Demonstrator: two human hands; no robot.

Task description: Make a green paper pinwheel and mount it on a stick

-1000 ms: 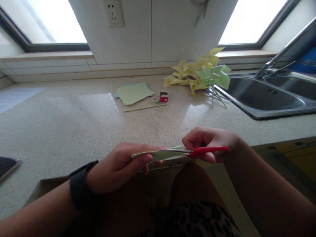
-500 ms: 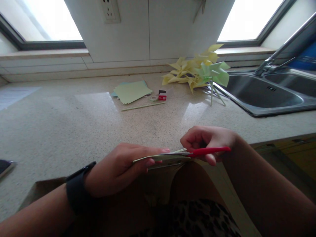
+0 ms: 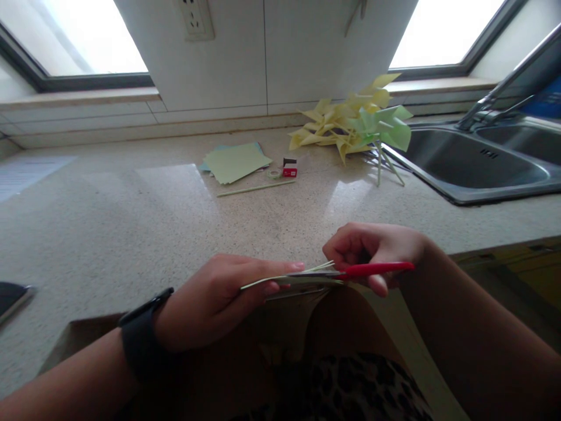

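Observation:
My left hand (image 3: 214,298), with a black watch on its wrist, pinches a pale green sheet of paper (image 3: 280,279) held nearly edge-on at the counter's near edge. My right hand (image 3: 377,251) grips red-handled scissors (image 3: 372,269) whose blades lie along the paper's right part. The paper's cut edges splay slightly by the blades.
On the speckled counter (image 3: 131,222) lie a stack of green paper sheets (image 3: 234,162), a thin stick (image 3: 256,188), a tape roll (image 3: 274,173) and a small red object (image 3: 289,169). Yellow and green paper pinwheels (image 3: 355,126) are piled beside the steel sink (image 3: 477,166). A dark device (image 3: 11,295) sits at left.
The scissor blades have gone further into the paper, and the sheet now tilts flatter, seen edge-on. Both hands stay at the same spot by the counter's edge.

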